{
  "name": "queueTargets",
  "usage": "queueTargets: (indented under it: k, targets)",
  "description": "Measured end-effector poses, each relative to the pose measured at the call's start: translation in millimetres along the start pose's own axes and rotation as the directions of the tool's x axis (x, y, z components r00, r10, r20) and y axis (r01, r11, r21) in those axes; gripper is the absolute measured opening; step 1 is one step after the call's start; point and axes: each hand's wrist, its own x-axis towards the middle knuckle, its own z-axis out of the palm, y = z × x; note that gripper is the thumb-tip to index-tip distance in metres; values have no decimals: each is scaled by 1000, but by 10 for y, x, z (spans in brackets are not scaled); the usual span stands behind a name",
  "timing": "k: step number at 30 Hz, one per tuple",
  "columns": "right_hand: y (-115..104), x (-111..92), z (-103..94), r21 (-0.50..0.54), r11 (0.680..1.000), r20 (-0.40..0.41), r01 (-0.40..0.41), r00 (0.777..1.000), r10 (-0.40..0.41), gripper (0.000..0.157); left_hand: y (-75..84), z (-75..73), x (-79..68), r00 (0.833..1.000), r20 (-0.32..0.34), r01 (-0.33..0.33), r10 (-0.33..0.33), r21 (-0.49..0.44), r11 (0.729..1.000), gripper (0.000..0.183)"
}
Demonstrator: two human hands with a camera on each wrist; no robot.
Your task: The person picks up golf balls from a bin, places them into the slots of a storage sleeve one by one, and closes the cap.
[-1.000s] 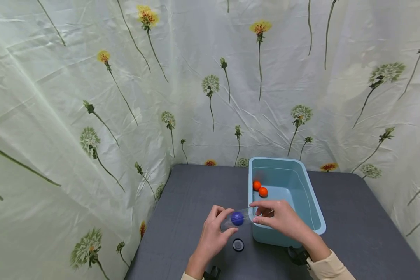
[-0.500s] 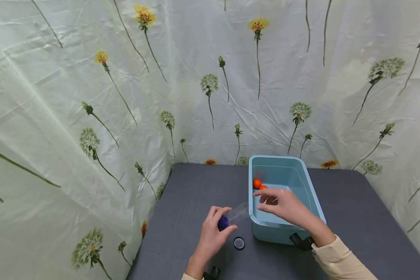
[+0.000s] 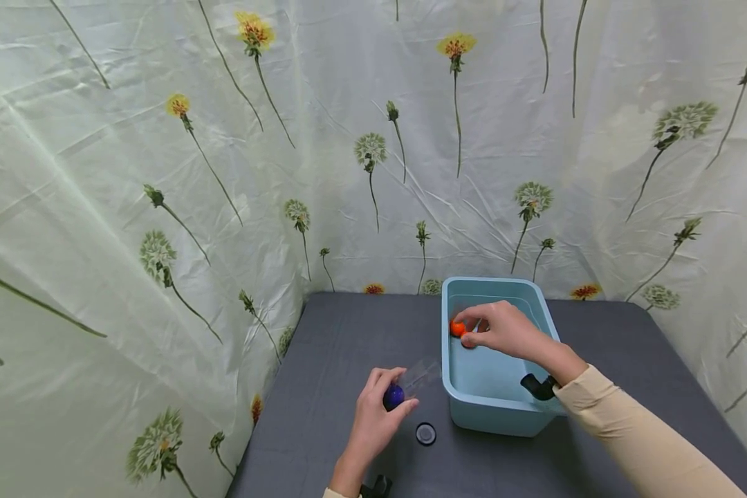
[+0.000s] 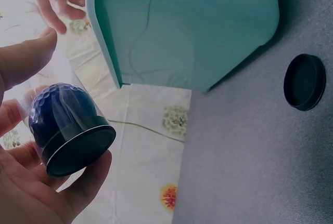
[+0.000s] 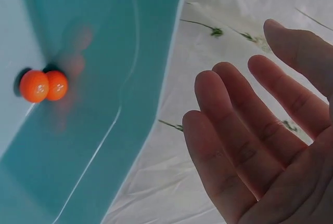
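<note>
My left hand grips a clear tube, fingers and thumb round its lower end. Inside lies a blue dimpled ball, resting against a black end cap in the left wrist view. The tube tilts, with its far end toward the bin. Over the light blue bin reaches my right hand, fingers loosely bent and holding nothing. Two orange balls touch each other in a corner on the bin's floor. In the head view my right fingertips overlap one orange ball.
A round black cap lies on the dark grey table in front of the bin, right of my left hand. Behind the table hangs a pale flowered cloth, which also runs along the left side.
My right hand has left the tube's end and moved up and over the bin toward the orange balls. The blue ball has slid down the tube into my left hand's end.
</note>
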Motion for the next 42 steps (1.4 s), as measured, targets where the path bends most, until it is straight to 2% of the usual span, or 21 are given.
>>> queueTargets:
  k: [6, 13, 20, 30, 42]
  targets:
    - [113, 196, 8, -26, 999, 61, -24, 998, 25, 28, -33, -16, 8, 1000, -7, -4, 4, -5, 1000, 51]
    - [322, 394, 59, -50, 998, 86, -36, 995, 41, 26, -34, -46, 3, 1000, -5, 15, -15, 2, 1000, 50]
    - [549, 542, 137, -77, 991, 138, -110, 983, 119, 30, -50, -71, -7, 1000, 3, 29, -29, -1, 1000, 51]
    - [926, 636, 390, -64, 984, 199, -166, 964, 175, 33, -130, -106, -12, 999, -13, 33, -33, -17, 999, 52]
    - [1278, 624, 633, -171, 966, 239, -193, 943, 230, 38, -128, -109, -10, 997, 9, 79, -78, -21, 997, 51]
